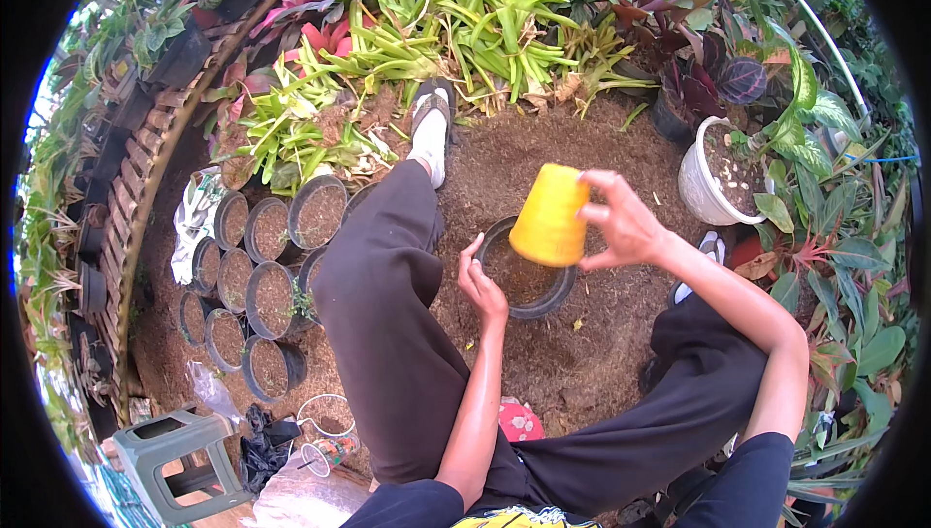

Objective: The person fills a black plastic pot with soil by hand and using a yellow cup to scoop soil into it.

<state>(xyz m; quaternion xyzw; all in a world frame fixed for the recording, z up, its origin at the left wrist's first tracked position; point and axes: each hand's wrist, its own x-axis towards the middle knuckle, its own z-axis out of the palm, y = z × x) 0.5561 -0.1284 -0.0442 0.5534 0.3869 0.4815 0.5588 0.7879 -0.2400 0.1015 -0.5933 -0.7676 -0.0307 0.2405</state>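
My right hand (624, 226) grips a yellow plastic cup (550, 215), tilted, with its narrow end up, above a black plastic pot (556, 295). The pot stands on the soil between my legs, with brown material inside; the cup hides part of it. My left hand (483, 288) is at the pot's left rim, fingers extended and holding nothing; whether it touches the rim I cannot tell.
Several soil-filled black pots (270, 300) stand left of my leg. A white pot (702, 179) is at the right, green bromeliads (502, 26) at the top. A grey-green plastic stool (145, 448), a black plastic bag (258, 448) and a clear cup (316, 457) lie lower left.
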